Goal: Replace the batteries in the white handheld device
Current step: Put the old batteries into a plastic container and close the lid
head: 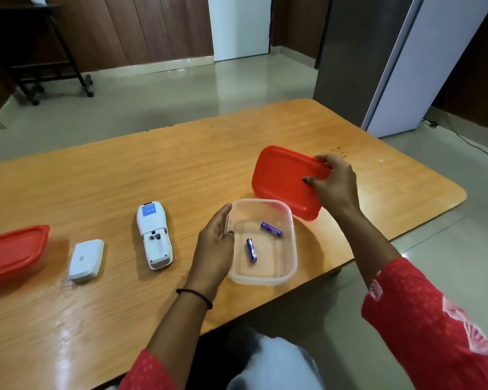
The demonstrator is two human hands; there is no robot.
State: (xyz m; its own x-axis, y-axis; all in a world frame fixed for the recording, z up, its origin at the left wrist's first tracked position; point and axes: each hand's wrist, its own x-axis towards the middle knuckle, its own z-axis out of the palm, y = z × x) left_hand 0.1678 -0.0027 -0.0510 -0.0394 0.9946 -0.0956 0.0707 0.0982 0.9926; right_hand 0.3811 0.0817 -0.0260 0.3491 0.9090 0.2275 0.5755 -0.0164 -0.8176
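The white handheld device (154, 235) lies face down on the wooden table (96, 178), its battery bay uncovered and holding no cells. Its white cover (86, 260) lies to the left. A clear plastic container (289, 249) near the table's front edge holds two purple batteries (251, 249) (271, 229). My left hand (216, 249) rests against the container's left wall, fingers straight. My right hand (334, 182) grips a red lid (282, 178), tilted, above and behind the container.
A second container with a red lid (12, 250) sits at the table's left edge. Beyond the table are a tiled floor, a wheeled black stand (54, 66) at far left and a grey cabinet (350, 52) at right.
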